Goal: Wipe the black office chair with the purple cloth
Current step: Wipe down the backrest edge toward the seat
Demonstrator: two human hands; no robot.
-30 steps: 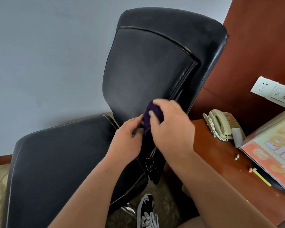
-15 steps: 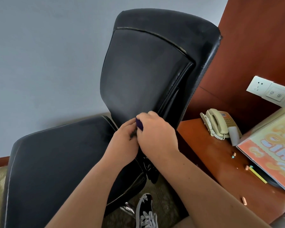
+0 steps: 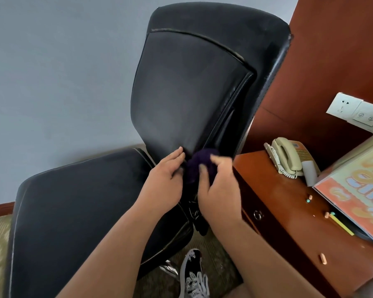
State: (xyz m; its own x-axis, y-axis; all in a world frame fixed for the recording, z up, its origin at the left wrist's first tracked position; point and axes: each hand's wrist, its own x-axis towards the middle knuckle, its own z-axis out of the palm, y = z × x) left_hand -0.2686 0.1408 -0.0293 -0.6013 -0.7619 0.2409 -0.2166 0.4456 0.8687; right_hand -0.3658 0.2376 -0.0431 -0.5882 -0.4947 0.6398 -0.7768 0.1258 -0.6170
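The right hand (image 3: 219, 190) gripped the cloth (image 3: 199, 166) low on the chair (image 3: 181, 93); at its nine o'clock the left hand (image 3: 164, 179) rested, fingers seemingly straight.

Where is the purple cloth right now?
In the head view the purple cloth is bunched in the right hand, low against the back of the black office chair, just right of the left hand.
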